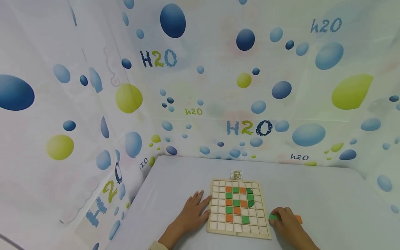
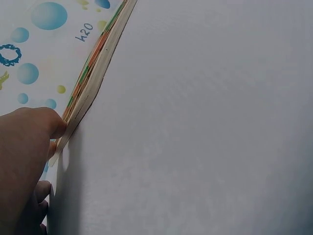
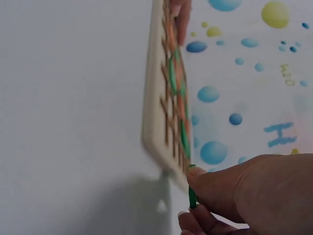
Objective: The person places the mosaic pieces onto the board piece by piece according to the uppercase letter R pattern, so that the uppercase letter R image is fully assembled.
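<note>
A wooden grid board (image 1: 264,230) lies on the table, with orange tiles (image 1: 229,218) and green tiles (image 1: 245,219) in some squares, laid like a letter R with two rounded green pieces at the upper right. My left hand (image 1: 193,212) rests beside its left edge, fingers spread and thumb against the frame. Just off the board's lower right side, my right hand (image 1: 285,222) pinches a green tile (image 3: 192,191) between thumb and fingers. Partly hidden behind that hand is another orange tile (image 1: 299,219). In the right wrist view the green tile appears edge-on.
Beyond the board's far edge lies a small pattern card (image 1: 236,174) showing a letter on a grid. White cloth covers the table (image 1: 175,180). A curtain (image 1: 212,86) printed with blue and lime ovals and "H2O" hangs behind and to the left.
</note>
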Tool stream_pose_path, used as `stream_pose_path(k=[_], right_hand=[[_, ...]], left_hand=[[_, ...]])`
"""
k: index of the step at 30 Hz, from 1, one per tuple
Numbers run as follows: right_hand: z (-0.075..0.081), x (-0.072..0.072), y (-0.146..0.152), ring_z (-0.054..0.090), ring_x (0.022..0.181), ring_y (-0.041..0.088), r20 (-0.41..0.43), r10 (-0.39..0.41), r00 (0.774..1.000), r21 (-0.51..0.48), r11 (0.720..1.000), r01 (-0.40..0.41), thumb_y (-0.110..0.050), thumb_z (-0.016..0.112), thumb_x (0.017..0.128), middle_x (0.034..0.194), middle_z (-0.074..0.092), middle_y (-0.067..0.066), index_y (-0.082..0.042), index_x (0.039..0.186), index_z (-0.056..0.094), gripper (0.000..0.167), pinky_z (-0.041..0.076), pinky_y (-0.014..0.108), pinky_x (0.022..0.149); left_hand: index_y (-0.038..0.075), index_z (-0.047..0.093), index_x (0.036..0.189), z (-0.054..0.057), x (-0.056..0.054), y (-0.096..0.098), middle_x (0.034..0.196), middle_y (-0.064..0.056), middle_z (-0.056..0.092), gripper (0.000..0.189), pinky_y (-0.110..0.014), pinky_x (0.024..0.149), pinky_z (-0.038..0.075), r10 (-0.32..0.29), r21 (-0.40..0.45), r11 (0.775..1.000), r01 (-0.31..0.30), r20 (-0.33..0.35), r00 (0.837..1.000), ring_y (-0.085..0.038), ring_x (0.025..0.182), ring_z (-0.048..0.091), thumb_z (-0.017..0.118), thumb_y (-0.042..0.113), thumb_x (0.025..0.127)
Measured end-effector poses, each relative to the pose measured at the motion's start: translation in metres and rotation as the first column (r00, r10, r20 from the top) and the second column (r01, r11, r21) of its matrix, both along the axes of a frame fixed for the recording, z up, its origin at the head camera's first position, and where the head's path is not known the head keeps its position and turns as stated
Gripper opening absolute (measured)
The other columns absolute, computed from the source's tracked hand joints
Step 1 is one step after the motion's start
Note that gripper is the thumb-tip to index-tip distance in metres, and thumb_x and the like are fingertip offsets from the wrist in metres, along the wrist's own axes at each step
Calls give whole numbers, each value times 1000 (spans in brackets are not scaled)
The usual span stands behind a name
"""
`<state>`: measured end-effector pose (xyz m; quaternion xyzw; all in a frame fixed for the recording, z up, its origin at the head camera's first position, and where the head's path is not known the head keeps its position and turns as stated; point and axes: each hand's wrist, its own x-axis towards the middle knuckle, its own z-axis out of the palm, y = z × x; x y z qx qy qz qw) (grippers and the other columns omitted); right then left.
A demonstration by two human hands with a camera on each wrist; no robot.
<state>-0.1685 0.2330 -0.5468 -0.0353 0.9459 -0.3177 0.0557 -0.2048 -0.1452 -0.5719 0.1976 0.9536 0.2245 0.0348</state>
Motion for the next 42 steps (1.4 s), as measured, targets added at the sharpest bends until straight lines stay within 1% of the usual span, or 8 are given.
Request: stream_pose_path(k=[7, 12, 15, 19, 23, 29, 36, 42], right_hand=[[17, 4, -36, 56, 98, 14, -4, 29, 1000, -104, 994, -29, -11, 77, 96, 108, 56, 3, -9, 113, 65, 20, 55, 36, 83], [16, 4, -62, 53, 93, 10, -41, 120, 992, -133, 983, -125, -15, 80, 94, 103, 54, -2, -13, 110, 67, 21, 54, 31, 80], [12, 3, -74, 50, 91, 9, -50, 188, 981, -115, 974, -193, -19, 80, 94, 102, 52, -4, -15, 112, 67, 21, 52, 30, 77], [6, 2, -88, 49, 92, 9, -74, 272, 959, -79, 957, -278, -26, 80, 94, 104, 53, -7, -19, 113, 67, 24, 47, 33, 81], [-1, 2, -99, 50, 88, 6, -137, 325, 936, -31, 943, -332, -28, 82, 91, 100, 55, -11, -22, 106, 66, 23, 38, 35, 77], [-6, 2, -109, 53, 87, 3, -184, 349, 919, -14, 934, -358, -27, 85, 87, 99, 58, -13, -23, 93, 65, 21, 32, 34, 73], [-3, 5, -111, 57, 89, 5, -172, 376, 911, -4, 924, -382, -32, 84, 88, 100, 58, -13, -24, 95, 67, 20, 30, 30, 70], [-3, 5, -110, 61, 92, 7, -173, 402, 899, 20, 914, -405, -26, 84, 89, 101, 61, -13, -23, 96, 70, 16, 34, 31, 72]], left_hand=[[27, 43, 163, 1, -1, 0, 172, -17, 31, 58, -66, 126, 22, -8, -3, 1000, 8, -1, 1000, -41, 160, 24, 49, 46, 109], [26, 44, 163, 1, -1, 0, 172, -17, 31, 57, -67, 126, 22, -5, -2, 1000, 5, -7, 1000, -42, 160, 25, 49, 45, 109], [26, 44, 163, 1, 0, 1, 171, -17, 31, 58, -67, 126, 22, -5, 1, 1000, 5, -6, 1000, -42, 160, 25, 49, 45, 109], [26, 44, 163, 0, 0, 1, 171, -18, 32, 58, -67, 125, 23, -6, 4, 1000, 6, -7, 1000, -42, 160, 25, 50, 45, 108], [26, 45, 162, 0, 0, 1, 171, -17, 33, 58, -66, 125, 24, 1, -2, 1000, -1, -10, 1000, -42, 159, 26, 51, 45, 108], [27, 45, 162, -1, -1, 1, 171, -16, 33, 57, -66, 126, 24, 7, -5, 1000, -7, -17, 1000, -42, 159, 27, 51, 45, 108], [28, 45, 162, -1, -1, 1, 171, -16, 33, 58, -65, 126, 24, 6, -8, 1000, -6, -14, 1000, -42, 159, 27, 51, 46, 108], [27, 45, 162, 0, -1, 1, 171, -16, 33, 58, -65, 126, 23, 7, -9, 1000, -7, -12, 1000, -41, 160, 26, 50, 46, 108]])
